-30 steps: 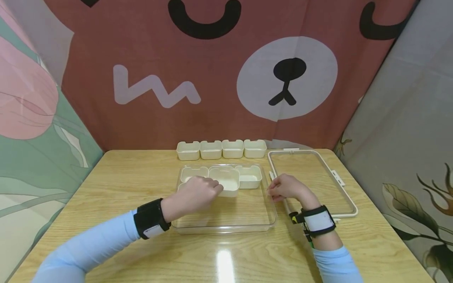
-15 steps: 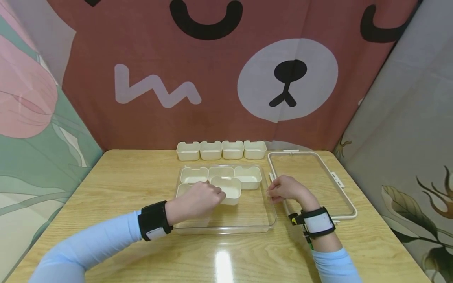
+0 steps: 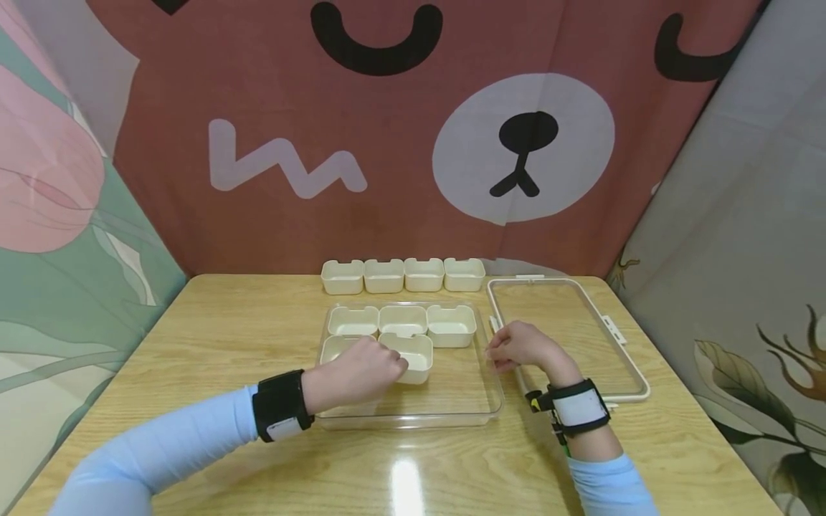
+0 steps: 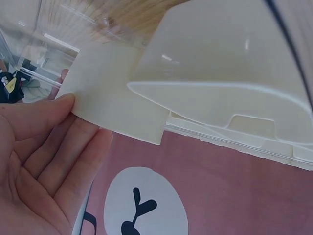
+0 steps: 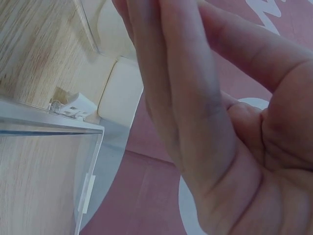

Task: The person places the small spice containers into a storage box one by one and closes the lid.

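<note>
My left hand (image 3: 361, 365) pinches the rim of a small cream plastic bin (image 3: 416, 358), thumb on one side of its wall in the left wrist view. That bin sits low inside a clear plastic box (image 3: 413, 417), in front of the middle bin (image 3: 403, 319) of a back row of three. Another cream bin (image 3: 332, 347) is to its left, partly hidden by my left hand. My right hand (image 3: 525, 344) holds the box's right rim with fingertips and thumb close together; those tips are out of frame in the right wrist view.
Several more cream bins (image 3: 383, 277) stand in a row along the table's back edge. A clear lid with a white frame and clips (image 3: 635, 373) lies to the right of the box, partly under my right forearm. A printed cloth (image 3: 290, 229) hangs behind the table.
My left hand has brought the bin forward and down from over the back row, into the front row beside the left bin. My right hand has stayed at the rim.
</note>
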{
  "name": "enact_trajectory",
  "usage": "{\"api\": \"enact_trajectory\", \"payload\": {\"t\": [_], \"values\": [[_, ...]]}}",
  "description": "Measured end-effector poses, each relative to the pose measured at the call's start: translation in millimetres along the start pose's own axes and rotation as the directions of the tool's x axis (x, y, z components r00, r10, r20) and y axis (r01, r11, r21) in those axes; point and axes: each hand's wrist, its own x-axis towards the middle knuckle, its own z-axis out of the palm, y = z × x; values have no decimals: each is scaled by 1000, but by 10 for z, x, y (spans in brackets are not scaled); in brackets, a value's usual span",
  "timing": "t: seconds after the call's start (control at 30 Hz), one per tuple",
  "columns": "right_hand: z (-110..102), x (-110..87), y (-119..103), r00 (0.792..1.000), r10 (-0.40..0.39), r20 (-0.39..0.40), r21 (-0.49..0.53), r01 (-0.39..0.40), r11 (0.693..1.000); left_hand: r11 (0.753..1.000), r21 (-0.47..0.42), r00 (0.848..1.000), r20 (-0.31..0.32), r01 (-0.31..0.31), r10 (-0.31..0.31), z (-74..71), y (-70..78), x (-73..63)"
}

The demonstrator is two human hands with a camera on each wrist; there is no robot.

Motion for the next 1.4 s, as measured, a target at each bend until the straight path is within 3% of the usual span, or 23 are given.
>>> {"api": "enact_trajectory", "payload": {"t": [0.2, 0.93, 1.4], "values": [[0, 2, 7, 1000, -1, -1, -16, 1, 1000, 1000, -25, 1000, 13, -7, 7, 13, -23, 1], [11, -11, -10, 1000, -15, 2, -4, 15, 1000, 995, -103, 986, 165, 20, -3, 42, -51, 87], [9, -22, -18, 1000, -29, 1, -15, 29, 999, 994, -107, 986, 166, 2, 16, 100, -80, 118]]}}
